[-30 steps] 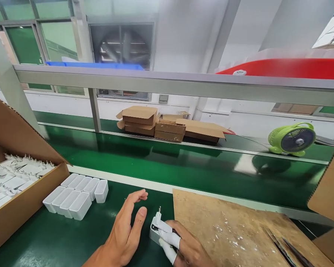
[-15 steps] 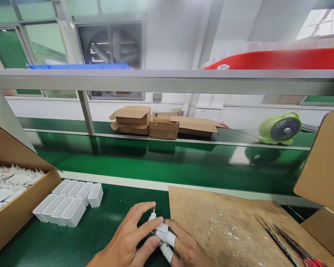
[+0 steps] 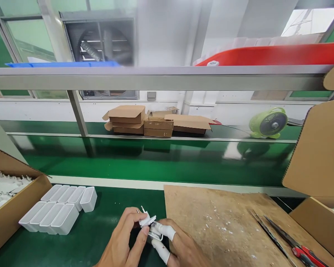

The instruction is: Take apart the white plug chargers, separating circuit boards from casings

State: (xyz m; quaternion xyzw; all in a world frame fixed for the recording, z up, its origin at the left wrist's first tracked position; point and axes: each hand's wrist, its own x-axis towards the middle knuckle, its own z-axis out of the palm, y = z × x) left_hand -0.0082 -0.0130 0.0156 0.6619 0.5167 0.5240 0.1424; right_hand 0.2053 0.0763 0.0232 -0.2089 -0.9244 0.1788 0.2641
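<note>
Near the bottom middle of the head view, both hands meet over the green table. My left hand [image 3: 125, 237] pinches a small white plastic piece [image 3: 147, 220] with a thin prong between thumb and fingers. My right hand [image 3: 183, 244], with white covers on two fingers, grips another white plastic part [image 3: 156, 234] just below and to the right. The two pieces are close together; whether they are joined I cannot tell. Fingers hide much of the lower part.
Several white plastic bins [image 3: 64, 218] stand left of my hands, beside a cardboard box [image 3: 22, 218] of white parts. On the right, a worn board [image 3: 200, 230] carries tweezers [image 3: 269, 233] and red-handled scissors [image 3: 303, 252]. Another cardboard box [image 3: 317, 218] stands beyond them.
The white piece at my left fingers has tilted up and shows apart from the part in my right hand. My left hand has shifted slightly left and down. The whole view has swung a little right.
</note>
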